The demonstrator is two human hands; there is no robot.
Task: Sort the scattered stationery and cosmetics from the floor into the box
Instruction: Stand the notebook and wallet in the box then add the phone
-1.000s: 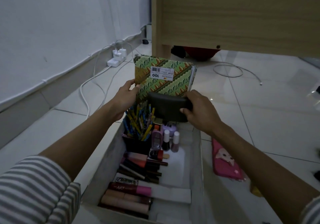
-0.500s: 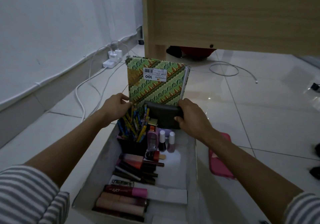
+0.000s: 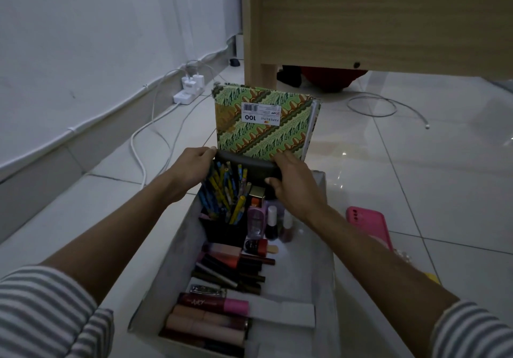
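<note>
White tiled floor (image 3: 416,180), dim light. Pale wall on the left, light wooden cabinet (image 3: 388,19) on legs at the far side. Power strip (image 3: 183,97) with two chargers sits by the skirting, white cables trailing from it. Another cable (image 3: 372,108) lies looped on the tiles further right.

Box (image 3: 177,249): white, open-topped, on the floor in front of the person. Notebook (image 3: 263,130), green batik cover, stands upright at the box's far end, its barcode label upside down. Black pouch (image 3: 247,167) is held across the notebook's lower edge, over the far end of the box. Left hand (image 3: 194,166): fingers curled on the pouch's left end. Right hand (image 3: 294,183): fingers over the top of the right end, thumb beneath, gripping it. Both sleeves striped.

Inside the box, far left: black cup (image 3: 222,233) packed with pens (image 3: 224,194), blue and yellow. Just right of it, nail polish bottles (image 3: 272,223) stand upright; a gold-capped item is too dark to identify. Middle: dark pencils and lipsticks lying in a heap. Near end: nail clipper (image 3: 206,289), then tubes (image 3: 208,317) laid side by side, a white divider (image 3: 286,313) strip beside them.

Pink phone (image 3: 369,224) lies on the tiles just right of the box, outside it.
</note>
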